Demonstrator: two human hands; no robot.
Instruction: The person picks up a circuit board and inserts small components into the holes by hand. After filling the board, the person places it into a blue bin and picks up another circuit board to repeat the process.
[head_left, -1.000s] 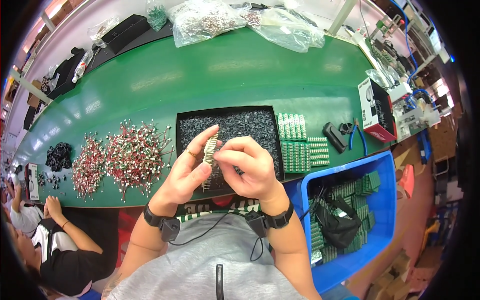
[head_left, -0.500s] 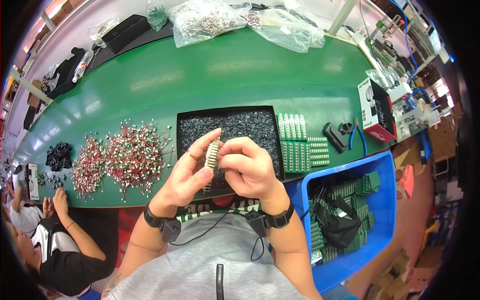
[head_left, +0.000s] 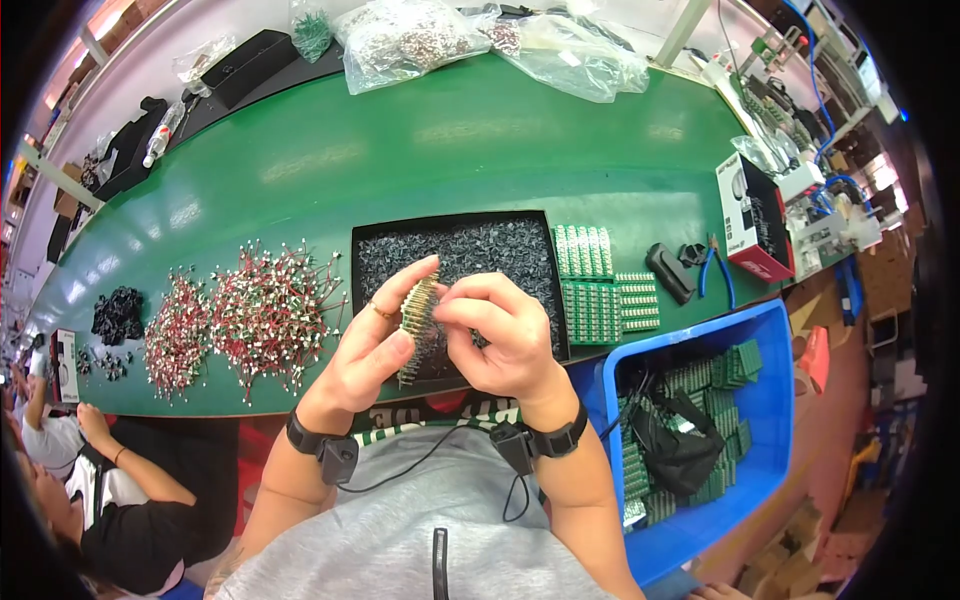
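My left hand [head_left: 362, 352] grips a narrow panel of small circuit boards [head_left: 416, 312], tilted up on edge between thumb and fingers. Bent over the panel's right side is my right hand [head_left: 505, 335], thumb and forefinger pinched together at its edge. Whatever those fingertips hold, if anything, is too small to make out. Both hands are above the near part of a shallow black tray [head_left: 355, 262] filled with small dark plastic pieces [head_left: 480, 240].
Green board panels [head_left: 592, 310] lie stacked right of the tray, near blue-handled pliers [head_left: 716, 275]. A blue bin [head_left: 785, 400] holds more panels and a black bag [head_left: 680, 445]. Red-and-white wire piles [head_left: 270, 315] lie left. A co-worker [head_left: 140, 510] sits at lower left.
The panel has turned in my left hand, so more of its face shows. My right hand stays pinched beside it. The co-worker's arm has shifted left and down.
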